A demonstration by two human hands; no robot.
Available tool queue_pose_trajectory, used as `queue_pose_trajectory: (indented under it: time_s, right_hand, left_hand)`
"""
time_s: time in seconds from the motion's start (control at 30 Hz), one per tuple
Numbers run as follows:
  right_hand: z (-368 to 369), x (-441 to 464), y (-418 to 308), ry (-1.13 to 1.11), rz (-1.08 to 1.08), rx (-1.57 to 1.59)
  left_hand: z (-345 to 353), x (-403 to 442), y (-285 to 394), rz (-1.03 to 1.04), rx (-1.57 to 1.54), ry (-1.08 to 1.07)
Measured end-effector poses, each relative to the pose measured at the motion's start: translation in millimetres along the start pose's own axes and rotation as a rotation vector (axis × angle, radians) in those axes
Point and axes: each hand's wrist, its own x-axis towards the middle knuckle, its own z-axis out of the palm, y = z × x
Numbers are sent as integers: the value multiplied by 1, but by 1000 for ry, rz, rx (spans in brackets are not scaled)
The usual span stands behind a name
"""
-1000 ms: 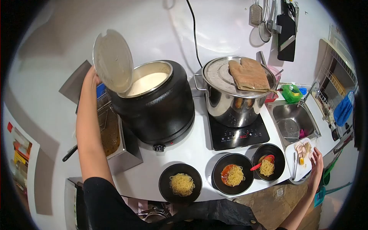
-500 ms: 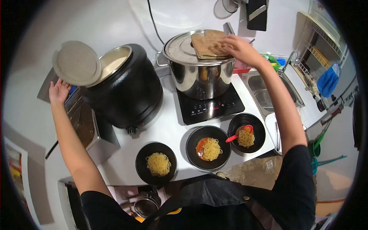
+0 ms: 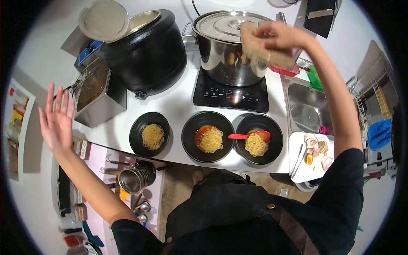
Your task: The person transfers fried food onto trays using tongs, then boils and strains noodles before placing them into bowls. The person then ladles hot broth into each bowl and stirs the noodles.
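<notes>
My right hand (image 3: 282, 35) grips a folded brown cloth (image 3: 255, 46), smeared by motion, at the right rim of a steel stockpot (image 3: 212, 55). The pot's lid (image 3: 214, 26) is on. My left hand (image 3: 58, 121) is raised at the far left, palm showing and fingers spread, holding nothing. It is nearest a steel fryer-like box (image 3: 104, 104). Three black bowls hold noodles: the left bowl (image 3: 135, 138), the middle bowl (image 3: 188, 148) with reddish sauce, and the right bowl (image 3: 274, 151) with a red spoon (image 3: 238, 136) lying in it.
The stockpot stands on an induction cooker (image 3: 204, 100). Left of it is a black soup kettle (image 3: 144, 59), its grey lid (image 3: 104, 21) tipped back. At right are a sink (image 3: 304, 112) and a white board (image 3: 297, 170) with sliced meat, half an egg and utensils.
My right hand has taken the cloth off the middle of the lid to the pot's right side. My left hand has come away from the kettle lid, lower and nearer. The view has tilted down.
</notes>
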Motion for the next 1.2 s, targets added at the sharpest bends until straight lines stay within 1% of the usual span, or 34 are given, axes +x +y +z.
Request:
queue_pose_trajectory:
  time_s: [0.03, 0.07, 0.1, 0.13, 0.17, 0.2, 0.23, 0.3, 0.33, 0.37, 0.4, 0.43, 0.47, 0.5, 0.53, 0.57, 0.63, 0.7, 0.73, 0.77, 0.83, 0.9, 0.93, 0.97, 1.03, 1.07, 1.1, 1.13, 1.17, 1.2]
  right_hand:
    - [21, -9, 6, 57, -124, -72]
    - [36, -15, 3, 209, -154, -109]
    - [47, -21, -3, 365, -185, -143]
    - [53, -24, -8, 406, -159, -85]
    - [55, -26, -14, 445, -137, -27]
    - [56, -24, -23, 442, -114, 19]
    - [56, -17, -25, 471, -108, 7]
    - [68, -4, -34, 504, -106, 11]
    - [74, 8, -29, 482, -135, 8]
    - [73, 16, -35, 444, -100, 28]
    - [71, 24, -34, 441, -115, 11]
    - [64, 27, -41, 370, -80, -5]
    - [66, 27, -39, 398, -97, 15]
    - [61, 24, -41, 314, -68, 0]
    - [63, 20, -39, 330, -42, -28]
    - [66, 17, -38, 403, -40, -70]
    - [55, 8, -39, 225, 92, -72]
    - [73, 5, -4, 438, -21, -327]
    - [71, 3, -6, 436, -28, -288]
    - [70, 1, -17, 441, 1, -419]
    - [68, -9, -73, 686, -37, -422]
    - [100, -21, -100, 862, -19, -191]
    - [116, -28, -120, 796, -132, -106]
    - [135, -33, -145, 649, -104, 33]
    - [164, -30, -185, 432, 26, 41]
    - [185, -27, -182, 425, 43, 42]
    - [201, -22, -178, 416, 48, 55]
    - [207, -20, -176, 324, 108, 62]
    - [208, -16, -179, 149, 221, -119]
    - [220, -14, -174, 69, 197, -165]
  left_hand:
    - [-38, -13, -6, -50, -83, -160]
    - [-62, -31, -11, -92, -166, -321]
    - [-48, -63, -21, -94, -70, -97]
    - [-58, -85, -29, -122, -68, -106]
    - [-55, -110, -39, -117, -45, 35]
    - [-62, -132, -50, -137, -12, 43]
    - [-58, -154, -61, -160, -11, 121]
    - [-61, -191, -82, -227, 45, 186]
    - [-52, -207, -91, -248, 222, 277]
    - [-45, -217, -99, -310, 303, 319]
    - [-47, -225, -110, -344, 396, 306]
    - [-41, -230, -118, -372, 632, 348]
    - [-36, -234, -127, -267, 832, 279]
    - [-33, -236, -136, -197, 1056, 261]
    - [-33, -239, -140, -104, 1292, 186]
    - [-34, -240, -144, -35, 1414, 157]
    - [-45, -247, -154, -81, 1368, 149]
    - [-54, -258, -163, -103, 1373, 102]
    - [-61, -263, -169, -78, 1341, 58]
    - [-64, -269, -172, -152, 1329, 25]
    - [-76, -286, -185, -206, 1236, -83]
    - [-90, -313, -200, -334, 1179, -210]
    - [-97, -325, -206, -459, 1123, -264]
    - [-105, -341, -212, -586, 1066, -315]
    - [-146, -395, -241, -764, 1005, -363]
    - [-169, -414, -251, -857, 976, -374]
    - [-189, -426, -250, -879, 1024, -435]
    - [-209, -440, -243, -912, 1074, -475]
    - [-227, -461, -235, -961, 1123, -494]
    - [-246, -483, -232, -1039, 1162, -355]
